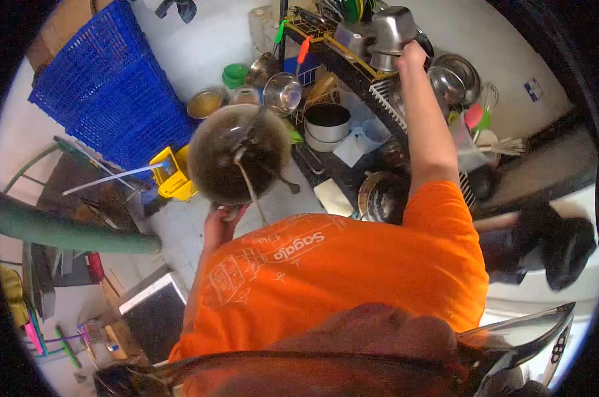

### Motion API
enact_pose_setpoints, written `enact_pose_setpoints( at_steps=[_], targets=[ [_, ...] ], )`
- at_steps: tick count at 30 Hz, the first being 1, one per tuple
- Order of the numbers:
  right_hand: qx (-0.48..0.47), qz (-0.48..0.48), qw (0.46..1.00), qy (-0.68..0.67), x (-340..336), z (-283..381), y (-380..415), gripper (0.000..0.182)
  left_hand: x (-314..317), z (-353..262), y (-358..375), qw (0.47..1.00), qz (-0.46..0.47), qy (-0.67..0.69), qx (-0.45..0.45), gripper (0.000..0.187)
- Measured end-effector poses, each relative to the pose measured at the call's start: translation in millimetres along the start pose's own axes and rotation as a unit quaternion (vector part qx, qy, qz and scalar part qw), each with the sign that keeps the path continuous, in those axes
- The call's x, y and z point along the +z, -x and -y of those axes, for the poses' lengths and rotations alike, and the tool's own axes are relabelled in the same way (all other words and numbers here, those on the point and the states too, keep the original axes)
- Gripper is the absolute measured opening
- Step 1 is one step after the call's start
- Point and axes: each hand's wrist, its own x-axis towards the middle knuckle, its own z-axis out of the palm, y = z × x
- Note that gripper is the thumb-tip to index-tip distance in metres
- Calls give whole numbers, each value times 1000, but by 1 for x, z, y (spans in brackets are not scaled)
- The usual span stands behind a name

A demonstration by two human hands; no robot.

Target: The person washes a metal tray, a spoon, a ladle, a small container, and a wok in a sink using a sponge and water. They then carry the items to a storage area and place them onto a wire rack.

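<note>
pan: dark round frying pan (238, 155), wet inside, held out over the floor
left grip (221, 225): closed on pan handle
right grip (411, 54): closed on steel pot (392, 30) at rack (352, 63)
around: steel bowl (282, 92), blue crate (114, 86)

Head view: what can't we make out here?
- Left hand: its grip on the dark pan is hidden under the pan's rim.
- Right hand: fingers hidden behind the steel pots on the rack.
- Sink area below the right arm: dark, blurred.
- Picture edges: cut by the black lens border.
</note>
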Motion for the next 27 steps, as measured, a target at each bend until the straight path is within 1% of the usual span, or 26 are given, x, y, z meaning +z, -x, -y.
enact_pose_setpoints(
  at_steps=[1,2,3,4,5,6,7,8,10,11,13,14,16,18,20,22,23,24,25,26,27],
  targets=[
    [-4,-20,1000,-7,5,-2,-33,14,0,1,-2,999,-32,-7,6,61],
    [-49,9,993,107,-9,-29,-85,14,-7,4,-8,999,-14,14,26,59],
    [-100,27,971,216,-23,-55,-136,14,-12,7,-12,998,4,33,47,57],
    [-69,9,992,109,-7,-49,-117,13,-3,4,-10,997,-45,14,60,53],
    [-37,-13,999,1,5,-44,-104,13,-8,7,-11,995,-57,33,71,53],
    [-37,0,975,221,-9,-61,-139,13,-18,10,-12,993,-66,50,84,52],
    [-44,11,902,430,-26,-79,-177,13,-25,10,-11,991,-74,67,94,52],
    [-35,-7,927,373,-17,-68,-158,15,-22,8,-11,990,-88,65,90,52],
    [-130,-2,878,461,-29,-75,-174,17,-16,6,-8,985,-115,71,104,52],
    [-229,20,775,589,-61,-100,-215,17,-15,6,-8,983,-128,71,111,52],
    [-329,36,635,698,-85,-109,-232,17,-29,9,-18,982,-133,92,99,54],
    [-341,33,626,700,-88,-98,-215,16,-34,10,-23,982,-130,105,94,55],
    [-342,45,552,759,-83,-69,-174,18,-36,10,-29,982,-121,117,87,56],
    [-310,70,411,854,-48,-20,-108,22,-33,10,-39,984,-107,116,85,56],
    [-310,94,353,878,-52,-18,-119,26,-40,13,-52,984,-110,119,74,56],
    [-349,119,384,847,-77,-38,-188,30,-47,13,-63,985,-110,116,60,56],
    [-265,93,512,812,-76,-36,-201,31,-49,13,-67,986,-110,113,51,56],
    [-177,65,627,756,-72,-35,-209,32,-48,11,-71,987,-111,110,44,56],
    [-84,36,727,680,-73,-33,-214,34,-48,10,-74,988,-104,107,32,57],
    [-153,97,622,761,-75,-22,-213,34,-44,6,-78,989,-99,105,20,57],
    [-238,139,502,820,-76,-11,-213,35,-40,3,-81,990,-93,103,8,58]
  ],
)
